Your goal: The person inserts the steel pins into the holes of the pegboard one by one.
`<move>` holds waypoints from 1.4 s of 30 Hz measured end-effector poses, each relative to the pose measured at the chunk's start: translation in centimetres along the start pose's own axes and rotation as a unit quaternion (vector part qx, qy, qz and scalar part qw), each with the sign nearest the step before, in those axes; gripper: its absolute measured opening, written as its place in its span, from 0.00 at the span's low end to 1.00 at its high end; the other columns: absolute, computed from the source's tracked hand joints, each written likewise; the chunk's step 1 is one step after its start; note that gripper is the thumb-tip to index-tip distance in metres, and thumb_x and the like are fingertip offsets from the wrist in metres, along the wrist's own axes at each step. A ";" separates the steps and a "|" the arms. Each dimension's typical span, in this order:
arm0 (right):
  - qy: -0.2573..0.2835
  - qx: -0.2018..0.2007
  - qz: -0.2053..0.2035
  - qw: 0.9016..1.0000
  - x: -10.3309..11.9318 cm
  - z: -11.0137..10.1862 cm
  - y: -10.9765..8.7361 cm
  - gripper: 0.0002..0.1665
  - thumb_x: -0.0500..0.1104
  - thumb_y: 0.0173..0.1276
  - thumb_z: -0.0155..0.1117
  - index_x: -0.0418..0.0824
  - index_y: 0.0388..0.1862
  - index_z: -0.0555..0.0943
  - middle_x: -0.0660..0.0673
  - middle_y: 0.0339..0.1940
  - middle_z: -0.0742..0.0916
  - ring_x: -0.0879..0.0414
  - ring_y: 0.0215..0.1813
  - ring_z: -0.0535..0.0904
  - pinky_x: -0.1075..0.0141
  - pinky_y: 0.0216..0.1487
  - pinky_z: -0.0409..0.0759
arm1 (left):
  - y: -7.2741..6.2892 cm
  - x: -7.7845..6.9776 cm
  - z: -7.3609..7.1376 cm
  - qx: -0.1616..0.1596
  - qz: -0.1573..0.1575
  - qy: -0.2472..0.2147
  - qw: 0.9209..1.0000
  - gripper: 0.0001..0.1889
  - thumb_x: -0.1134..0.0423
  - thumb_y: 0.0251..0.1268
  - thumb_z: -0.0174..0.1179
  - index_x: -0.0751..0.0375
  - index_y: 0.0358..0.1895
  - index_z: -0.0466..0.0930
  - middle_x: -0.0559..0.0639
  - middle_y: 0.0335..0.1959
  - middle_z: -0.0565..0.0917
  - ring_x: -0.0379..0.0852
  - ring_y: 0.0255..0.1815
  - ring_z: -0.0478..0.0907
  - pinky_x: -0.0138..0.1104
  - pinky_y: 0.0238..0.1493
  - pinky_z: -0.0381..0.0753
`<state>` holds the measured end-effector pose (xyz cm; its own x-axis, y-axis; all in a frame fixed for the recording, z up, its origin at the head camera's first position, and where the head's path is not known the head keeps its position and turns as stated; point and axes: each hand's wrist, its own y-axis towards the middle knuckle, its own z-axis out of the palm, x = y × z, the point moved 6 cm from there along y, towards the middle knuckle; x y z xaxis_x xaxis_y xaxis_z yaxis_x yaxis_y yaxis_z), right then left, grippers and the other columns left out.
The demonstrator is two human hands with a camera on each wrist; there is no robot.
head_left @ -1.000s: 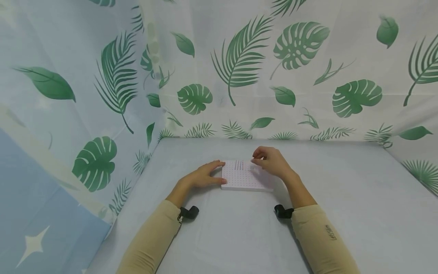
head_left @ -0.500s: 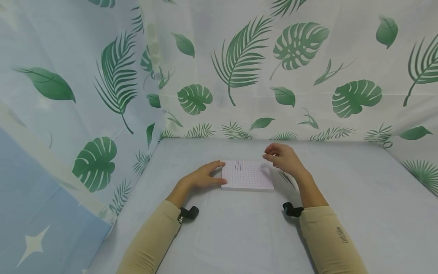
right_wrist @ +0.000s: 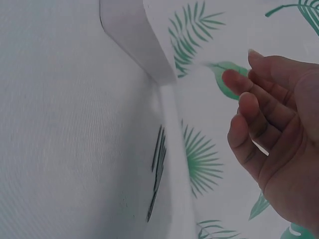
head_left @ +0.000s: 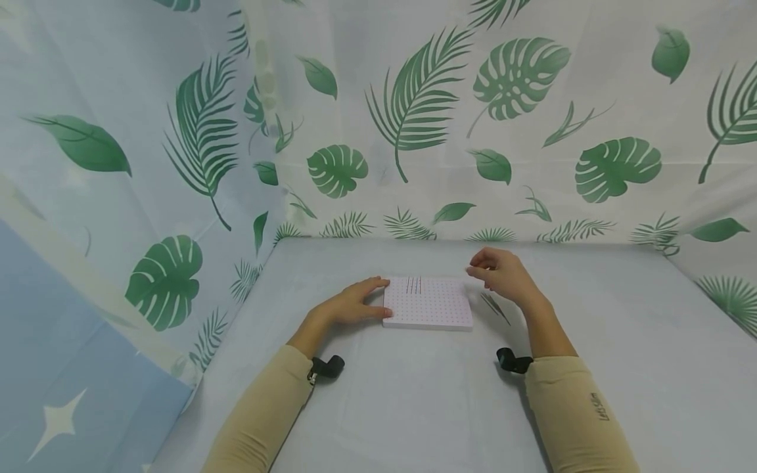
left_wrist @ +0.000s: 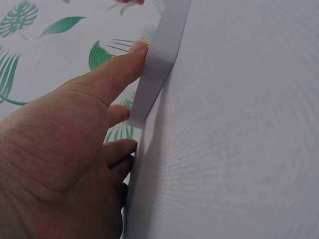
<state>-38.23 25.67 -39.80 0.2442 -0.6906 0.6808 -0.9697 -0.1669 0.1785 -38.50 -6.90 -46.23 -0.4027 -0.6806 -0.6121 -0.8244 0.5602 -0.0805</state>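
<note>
A white pegboard (head_left: 437, 315) with rows of small dots lies flat on the table. Several thin dark sticks (head_left: 414, 285), the rightmost reddish, stand in a row near its back edge; the left wrist view shows them jutting from the board. My left hand (head_left: 347, 304) rests at the board's left side, its thumb and a fingertip touching the edge with fingers fairly straight. Beyond the back right corner hovers my right hand (head_left: 503, 274), fingers loosely bent; the right wrist view shows nothing between them. Loose thin dark sticks (right_wrist: 158, 169) lie on the table below it.
A pale cloth covers the table (head_left: 390, 401). Behind and to the left hang curtains (head_left: 355, 131) printed with green leaves. Black wrist cameras (head_left: 513, 361) sit at both sleeve cuffs.
My right hand has moved right, from over the board's back right part to beyond its corner, uncovering the loose sticks. The left hand stays on the board's edge.
</note>
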 end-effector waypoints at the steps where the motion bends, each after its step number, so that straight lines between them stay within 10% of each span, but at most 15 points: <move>1: -0.002 0.002 0.003 1.000 -0.2 -0.1 -0.1 0.12 0.46 0.76 0.66 0.39 0.49 0.83 0.35 0.45 0.89 0.49 0.33 0.80 0.64 0.34 0.83 | 0.0 0.0 0.0 0.001 0.000 0.000 1.000 0.45 0.33 0.65 0.65 0.45 0.82 0.61 0.51 0.86 0.55 0.53 0.87 0.49 0.53 0.86 0.49; 29: -0.027 0.124 0.070 0.989 -2.9 -0.5 -1.2 0.15 0.37 0.72 0.67 0.31 0.54 0.81 0.41 0.40 0.87 0.51 0.38 0.81 0.63 0.40 0.80 | 0.1 0.2 0.1 -0.003 0.000 0.003 1.000 0.46 0.32 0.65 0.65 0.45 0.82 0.61 0.51 0.86 0.56 0.53 0.87 0.49 0.53 0.86 0.50; 42: -0.063 0.194 0.151 0.967 -4.6 -1.2 -2.5 0.10 0.39 0.66 0.73 0.38 0.44 0.85 0.46 0.35 0.84 0.52 0.35 0.77 0.62 0.34 0.78 | -0.1 -0.2 0.0 0.000 -0.004 0.003 1.000 0.46 0.33 0.65 0.65 0.46 0.82 0.60 0.51 0.86 0.56 0.54 0.87 0.49 0.53 0.86 0.50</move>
<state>-36.88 30.14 -42.55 -0.0300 -0.8255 0.5636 -0.9332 -0.1788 -0.3117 -38.37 -6.80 -46.05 -0.3994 -0.6879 -0.6061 -0.8270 0.5557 -0.0857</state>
